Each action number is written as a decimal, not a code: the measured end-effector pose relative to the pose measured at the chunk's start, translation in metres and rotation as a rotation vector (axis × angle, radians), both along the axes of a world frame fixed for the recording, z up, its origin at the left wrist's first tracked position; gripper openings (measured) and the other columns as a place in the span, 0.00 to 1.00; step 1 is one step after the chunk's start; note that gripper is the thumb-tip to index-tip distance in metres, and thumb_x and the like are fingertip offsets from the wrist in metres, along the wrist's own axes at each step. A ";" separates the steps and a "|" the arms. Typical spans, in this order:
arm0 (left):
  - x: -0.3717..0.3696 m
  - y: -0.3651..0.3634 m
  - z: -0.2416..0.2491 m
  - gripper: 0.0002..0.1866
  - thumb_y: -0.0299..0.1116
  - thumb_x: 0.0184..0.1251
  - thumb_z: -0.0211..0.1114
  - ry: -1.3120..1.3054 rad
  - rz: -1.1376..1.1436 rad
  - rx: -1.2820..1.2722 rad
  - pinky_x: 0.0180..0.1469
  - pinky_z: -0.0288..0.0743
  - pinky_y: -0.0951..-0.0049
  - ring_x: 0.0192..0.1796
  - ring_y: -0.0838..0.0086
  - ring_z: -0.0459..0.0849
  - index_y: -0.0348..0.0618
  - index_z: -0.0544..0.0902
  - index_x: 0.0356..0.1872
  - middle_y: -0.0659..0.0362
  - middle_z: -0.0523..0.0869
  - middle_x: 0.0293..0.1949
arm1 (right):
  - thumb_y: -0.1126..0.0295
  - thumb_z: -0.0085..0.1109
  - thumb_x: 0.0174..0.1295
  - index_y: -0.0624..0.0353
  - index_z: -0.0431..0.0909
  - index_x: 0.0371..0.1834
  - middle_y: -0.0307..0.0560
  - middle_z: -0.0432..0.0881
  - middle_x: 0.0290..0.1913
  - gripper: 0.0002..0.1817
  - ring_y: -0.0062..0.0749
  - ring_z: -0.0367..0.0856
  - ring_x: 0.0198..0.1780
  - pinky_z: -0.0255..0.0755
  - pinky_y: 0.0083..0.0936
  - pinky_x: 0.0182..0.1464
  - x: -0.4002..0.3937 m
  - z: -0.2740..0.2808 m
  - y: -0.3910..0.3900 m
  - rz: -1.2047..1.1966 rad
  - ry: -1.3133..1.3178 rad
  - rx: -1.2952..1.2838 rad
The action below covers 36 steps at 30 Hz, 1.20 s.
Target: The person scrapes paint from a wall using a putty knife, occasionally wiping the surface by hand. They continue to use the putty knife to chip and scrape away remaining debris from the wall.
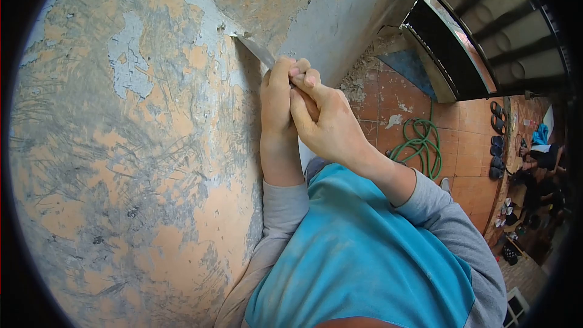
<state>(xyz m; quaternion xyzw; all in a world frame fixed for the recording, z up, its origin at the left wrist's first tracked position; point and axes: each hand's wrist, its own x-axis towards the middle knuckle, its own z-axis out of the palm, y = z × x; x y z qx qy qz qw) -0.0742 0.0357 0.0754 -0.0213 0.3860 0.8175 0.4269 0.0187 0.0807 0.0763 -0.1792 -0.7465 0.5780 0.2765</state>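
Note:
Both of my hands are closed together around the handle of a scraper. Its thin metal blade sticks out past my fingers, and the blade's end meets the wall near the corner. Against the wall is my left hand, with its fingers wrapped round the handle. My right hand grips from the other side, its fingers overlapping the left. The handle is mostly hidden by the hands. Patches of peeling pale paint and scratch marks cover the wall.
A second wall meets the first at a corner. On the tiled floor lie a coiled green hose, paint debris and several sandals. A dark metal gate stands at upper right. A person is at far right.

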 end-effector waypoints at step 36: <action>0.036 -0.024 0.021 0.14 0.47 0.72 0.60 0.218 0.186 0.036 0.40 0.75 0.71 0.30 0.72 0.78 0.49 0.71 0.37 0.63 0.73 0.27 | 0.71 0.51 0.74 0.53 0.68 0.77 0.59 0.86 0.39 0.27 0.48 0.87 0.37 0.78 0.37 0.44 0.045 0.019 -0.019 0.266 0.043 -0.198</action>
